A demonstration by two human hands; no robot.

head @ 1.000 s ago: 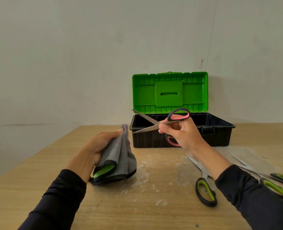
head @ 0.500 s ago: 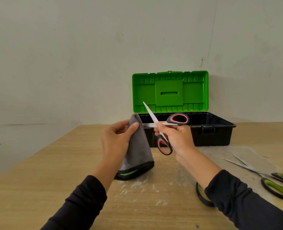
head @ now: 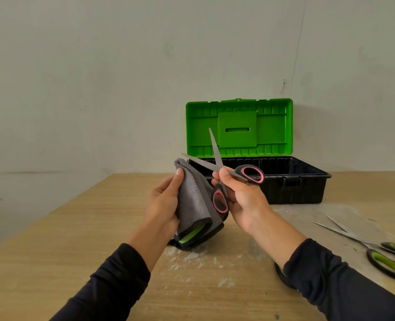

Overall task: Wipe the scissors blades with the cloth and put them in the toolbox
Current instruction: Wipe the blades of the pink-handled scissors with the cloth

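scissors held open beside the cloth

the right hand (head: 242, 200) is gripping the pink-and-black-handled steel scissors (head: 224, 172), blades spread, above the wooden counter (head: 64, 239). the left hand (head: 164, 202) is clasping the folded grey cloth (head: 194, 200) just beside them, before the open green-lidded black toolbox (head: 296, 181).

Left hand (head: 162, 202) raised cloth (head: 193, 200) off table; right hand (head: 242, 198) swung pink-handled scissors (head: 224, 174) closer, blades wider.
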